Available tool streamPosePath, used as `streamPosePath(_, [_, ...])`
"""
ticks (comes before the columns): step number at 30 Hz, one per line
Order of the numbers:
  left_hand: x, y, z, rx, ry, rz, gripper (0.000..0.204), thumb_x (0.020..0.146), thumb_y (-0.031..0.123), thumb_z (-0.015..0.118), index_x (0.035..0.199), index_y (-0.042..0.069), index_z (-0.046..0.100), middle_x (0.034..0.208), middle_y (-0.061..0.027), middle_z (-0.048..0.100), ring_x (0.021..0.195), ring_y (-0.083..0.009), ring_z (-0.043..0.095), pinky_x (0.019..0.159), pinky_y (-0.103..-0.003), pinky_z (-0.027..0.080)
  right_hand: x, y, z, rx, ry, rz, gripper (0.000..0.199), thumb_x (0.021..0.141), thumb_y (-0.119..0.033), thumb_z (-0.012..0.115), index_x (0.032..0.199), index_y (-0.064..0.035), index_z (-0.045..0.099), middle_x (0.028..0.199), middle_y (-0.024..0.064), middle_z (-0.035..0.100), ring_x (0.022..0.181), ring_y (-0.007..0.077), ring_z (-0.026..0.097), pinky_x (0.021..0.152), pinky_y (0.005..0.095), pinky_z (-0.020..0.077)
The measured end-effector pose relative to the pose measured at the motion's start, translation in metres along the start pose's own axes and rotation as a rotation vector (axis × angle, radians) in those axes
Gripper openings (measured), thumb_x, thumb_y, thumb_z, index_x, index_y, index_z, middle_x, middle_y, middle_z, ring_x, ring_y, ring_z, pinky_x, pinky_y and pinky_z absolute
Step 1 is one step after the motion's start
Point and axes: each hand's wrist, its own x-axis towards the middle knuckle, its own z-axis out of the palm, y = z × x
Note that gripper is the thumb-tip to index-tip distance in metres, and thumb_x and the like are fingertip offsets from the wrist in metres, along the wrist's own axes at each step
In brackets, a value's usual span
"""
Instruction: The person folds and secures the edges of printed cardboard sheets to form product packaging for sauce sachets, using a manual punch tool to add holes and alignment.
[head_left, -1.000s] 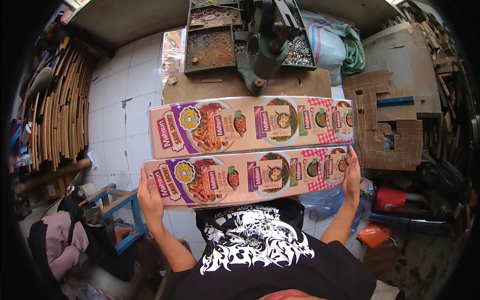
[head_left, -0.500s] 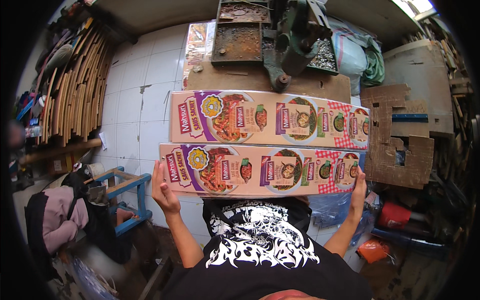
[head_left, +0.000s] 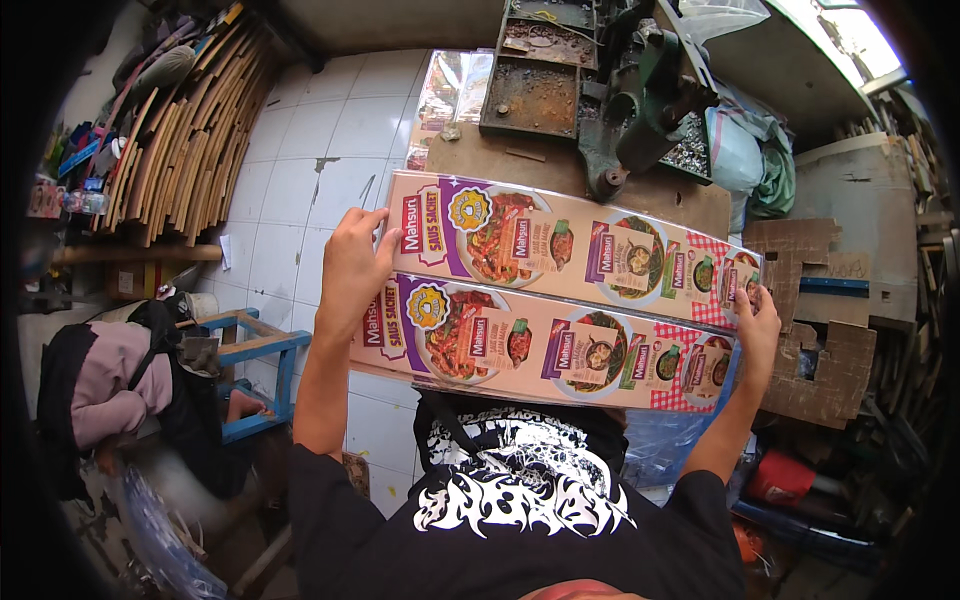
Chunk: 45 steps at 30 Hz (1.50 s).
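A long printed cardboard sheet [head_left: 560,300] lies at centre. The left hand [head_left: 352,268] at nine o'clock and right hand [head_left: 757,322] at three o'clock curl fingers around its ends, gripping it.

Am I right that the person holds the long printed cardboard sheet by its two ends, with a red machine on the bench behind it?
Not quite: the head view shows the machine is green. Left hand and right hand do hold the printed cardboard sheet by its ends.
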Motion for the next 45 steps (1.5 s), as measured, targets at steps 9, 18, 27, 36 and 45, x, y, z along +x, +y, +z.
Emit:
streamPosePath(9, [0.020,-0.024,0.018,-0.044,0.019,-0.146,0.030,0.083,0.019,0.076,0.101,-0.003,0.068,0.091,-0.0143,0.067,0.075,-0.0248,0.064,0.069,-0.036,0.052,0.012,0.029,-0.013,0.450,0.120,-0.108,0.021,0.094,-0.016,0.067,0.104,0.0022,0.064,0.094,0.0056,0.067,0.086,0.0092,0.062,0.075,0.0260,0.0513])
streamPosePath(18, [0.031,-0.051,0.022,-0.638,-0.157,-0.337,0.019,0.090,0.016,0.071,0.094,0.001,0.061,0.088,-0.0028,0.060,0.078,-0.0092,0.054,0.073,-0.024,0.046,0.001,0.035,-0.036,1.092,0.029,-0.144,0.029,0.099,-0.013,0.059,0.122,0.0038,0.054,0.107,0.0089,0.066,0.093,0.0121,0.064,0.082,0.0248,0.0520])
streamPosePath(27, [0.012,-0.010,-0.042,-0.715,-0.089,0.374,0.032,0.078,-0.010,0.072,0.108,0.001,0.070,0.098,-0.0085,0.069,0.097,-0.0169,0.066,0.084,-0.029,0.053,-0.044,0.110,-0.069,1.305,-0.116,-0.665,0.018,0.097,-0.021,0.060,0.111,-0.0099,0.059,0.139,0.0082,0.054,0.130,0.0311,0.048,0.111,0.0518,0.0354])
streamPosePath(36, [0.023,0.028,-0.006,-0.307,0.100,0.951,0.022,0.074,0.004,0.077,0.096,0.009,0.076,0.104,-0.0129,0.073,0.085,-0.0243,0.073,0.069,-0.031,0.059,-0.096,0.244,-0.077,1.165,-0.039,-0.095,0.053,0.086,-0.018,0.060,0.137,-0.0055,0.055,0.138,0.0140,0.055,0.129,0.0274,0.050,0.112,0.0460,0.0376])
streamPosePath(45, [0.034,0.041,0.014,-0.981,-0.351,0.529,0.034,0.082,-0.013,0.061,0.112,0.001,0.068,0.122,-0.0194,0.065,0.105,-0.0271,0.069,0.083,-0.032,0.058,-0.102,0.246,-0.076,1.258,-0.067,-0.075,0.062,0.082,-0.009,0.067,0.141,-0.0046,0.048,0.129,0.0141,0.062,0.123,0.0299,0.057,0.111,0.0449,0.0369])
